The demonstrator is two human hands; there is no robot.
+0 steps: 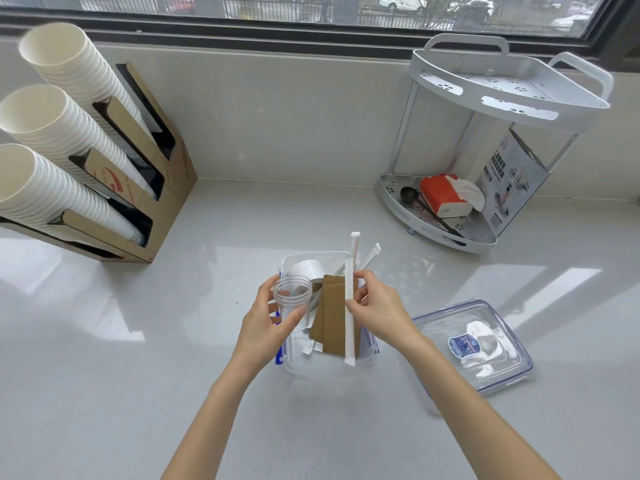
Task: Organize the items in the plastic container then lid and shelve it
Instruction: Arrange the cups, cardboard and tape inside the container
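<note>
plastic container [294, 362] sits on the counter [138, 393] between both hands, and with the left hand [266, 320] gripping a clear jar [292, 296] and right hand [375, 306] pinching a wrapped straw [349, 317], tall straws could block the lid [474, 344].

Left of the plastic container [294, 362] my bench [194, 341] lies open; its lid [474, 344] blocks the right, the shelf rack [485, 140] beyond.

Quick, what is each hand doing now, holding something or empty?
Left hand: closed around a clear plastic cup.
Right hand: fingers pinching a white wrapped straw above the plastic container.
</note>
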